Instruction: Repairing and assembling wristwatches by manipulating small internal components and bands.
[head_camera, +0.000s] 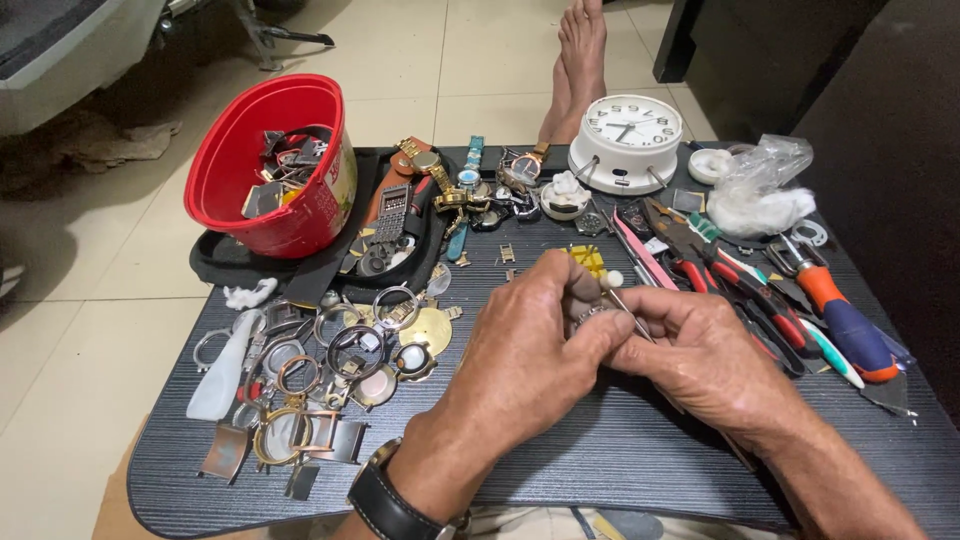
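1. The left hand (525, 345) sits at the centre of the frame, fingers curled and pinched on a small metal watch part (590, 315) held between thumb and fingertips; most of the part is hidden by the fingers.
2. The right hand (705, 355), just right of centre, pinches a thin cotton-tipped stick (625, 305) whose white tip points up and whose shaft touches the part.
3. Judged by its look, the part is light, stiff and smooth metal, likely slippery and easy to drop; its rim or edges seem the safest place to grip, away from any glass or fine workings.
4. The stick looks very light and slightly bendy, so a hold near its middle would suit it.
5. Counts: one red bucket (270, 160) at upper left, holding scrap pieces; one white alarm clock (625, 140) at upper centre; one white squeeze bottle (222, 370) at lower left.
6. Loose watch cases and rings (340, 350) lie left of centre, too many and too overlapped to count.
7. Pliers and screwdrivers (770, 290) lie at the right; their exact number is unclear.
8. All rest on a dark ribbed table (620, 450).
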